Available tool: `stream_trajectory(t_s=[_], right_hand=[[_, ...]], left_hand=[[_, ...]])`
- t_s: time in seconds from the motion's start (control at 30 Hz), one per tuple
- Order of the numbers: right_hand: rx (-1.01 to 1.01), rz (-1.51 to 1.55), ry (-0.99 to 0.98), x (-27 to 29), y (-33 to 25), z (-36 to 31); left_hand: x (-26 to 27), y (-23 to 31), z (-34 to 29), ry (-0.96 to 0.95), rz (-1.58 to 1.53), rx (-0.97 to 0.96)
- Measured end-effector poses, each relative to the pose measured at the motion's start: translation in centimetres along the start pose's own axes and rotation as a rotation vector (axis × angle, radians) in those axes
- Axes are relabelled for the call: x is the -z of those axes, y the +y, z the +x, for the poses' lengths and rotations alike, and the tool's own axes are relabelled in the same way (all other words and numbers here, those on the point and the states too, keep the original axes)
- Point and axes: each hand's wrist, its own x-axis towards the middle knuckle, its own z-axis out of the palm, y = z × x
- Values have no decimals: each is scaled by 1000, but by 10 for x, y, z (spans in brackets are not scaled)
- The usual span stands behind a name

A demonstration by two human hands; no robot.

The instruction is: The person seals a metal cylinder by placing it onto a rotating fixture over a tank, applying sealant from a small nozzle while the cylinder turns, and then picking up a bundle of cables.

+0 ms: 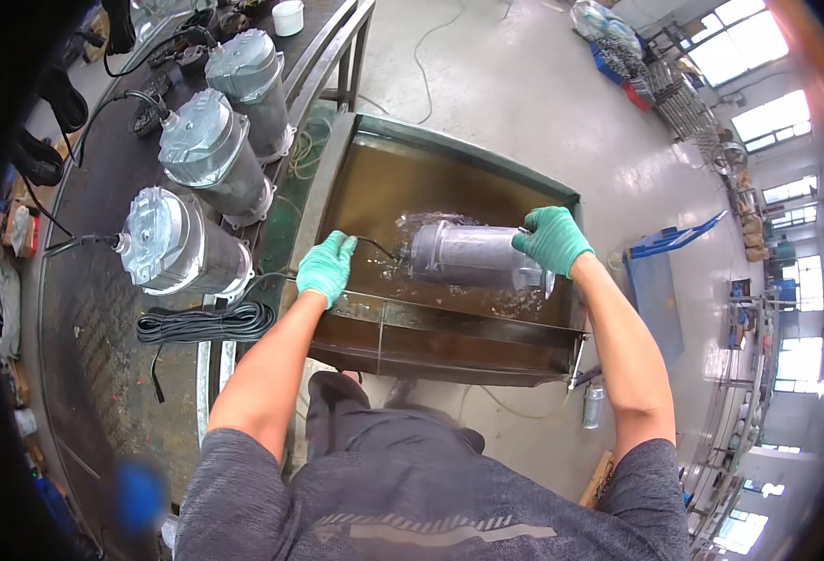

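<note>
The metal cylinder [468, 251] lies sideways in murky brown water [384, 187] inside a steel tank [321, 187], between a scuffed dark workbench [85, 318] and a glossy grey floor [515, 93]. Smooth-walled and rounded, it is grasped at one end by the green-gloved right hand [554, 241], while the left hand [326, 267], knit-gloved too, has its fingers closed around a thin black cable [374, 245].
</note>
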Motion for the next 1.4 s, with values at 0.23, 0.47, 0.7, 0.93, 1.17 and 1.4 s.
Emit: stream_trajectory(t_s=[0.23, 0.47, 0.7, 0.93, 1.17, 1.4], right_hand=[[-88, 246, 81, 57, 23, -62], [-13, 330, 191, 63, 32, -119], [-89, 727, 170, -2, 20, -169], [-97, 985, 99, -77, 10, -194], [6, 852, 256, -157, 19, -197], [-63, 722, 311, -170, 14, -201]], left_hand=[[62, 4, -4, -43, -560, -86], [168, 18, -54, 94, -674, -276], [205, 17, -122, 176, -797, -147], [195, -4, -169, 159, -707, -85], [164, -24, -214, 223, -774, 24], [130, -82, -292, 35, -477, 107]])
